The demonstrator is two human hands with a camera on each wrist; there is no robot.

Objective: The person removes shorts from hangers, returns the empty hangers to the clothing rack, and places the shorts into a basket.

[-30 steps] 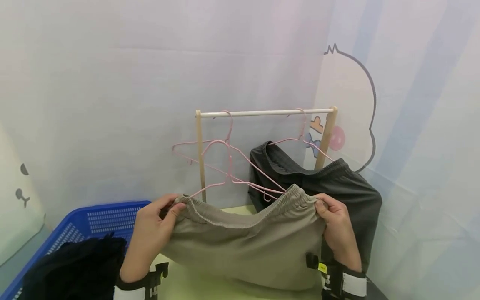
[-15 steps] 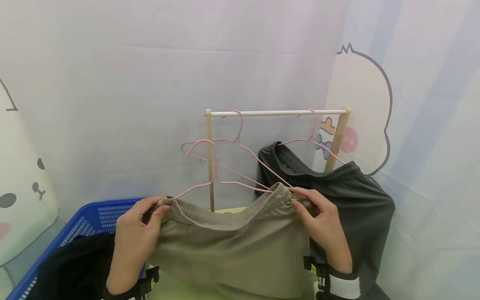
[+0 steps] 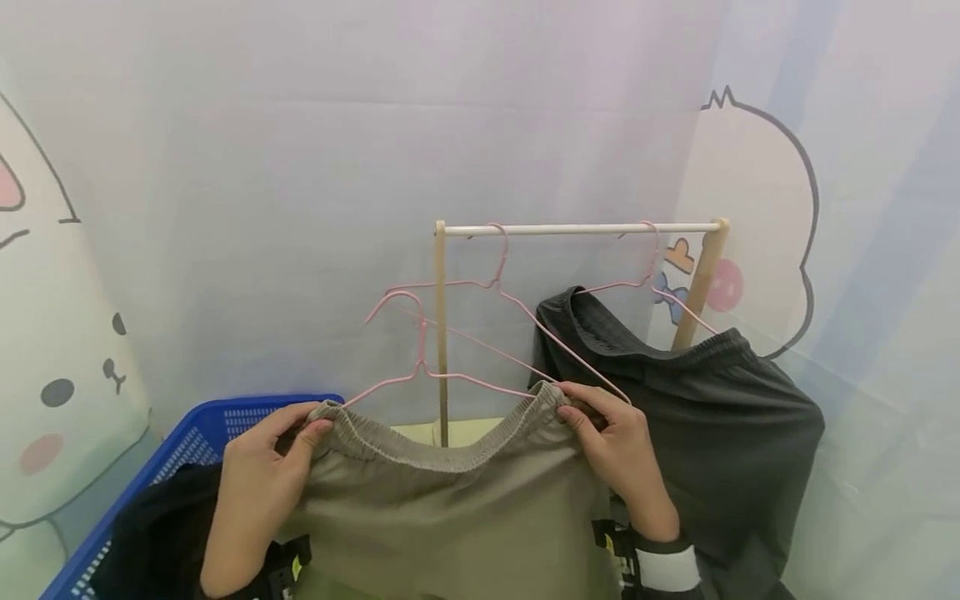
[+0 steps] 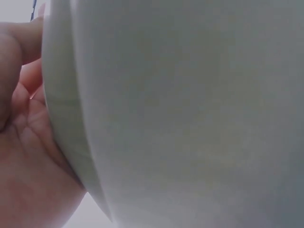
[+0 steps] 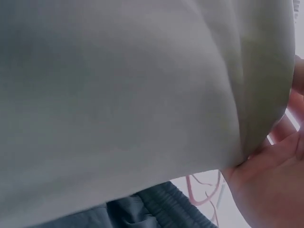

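Note:
Khaki elastic-waist pants [image 3: 450, 517] hang between my two hands, their waistband held up in front of the rack. My left hand [image 3: 258, 483] pinches the waistband's left corner between thumb and fingers. At the right corner my right hand [image 3: 618, 450] pinches the band the same way. A pink wire hanger [image 3: 422, 367] rises out of the waist opening, its hook free of the rail and pointing left; its lower part is hidden inside the pants. Cloth fills most of the left wrist view, and the pants [image 5: 142, 95] cover much of the right wrist view too.
Behind stands a small rack with a white rail [image 3: 570, 229] and wooden posts. A bare pink hanger [image 3: 517, 304] hangs on it, and dark grey pants [image 3: 697, 417] hang on another at right. A blue basket [image 3: 202, 425] with black clothing [image 3: 165, 533] is at left.
The hook of the hanger in the khaki pants has shifted left, away from the rail's hanger. My right hand has moved inward along the waistband, and the head view has turned left.

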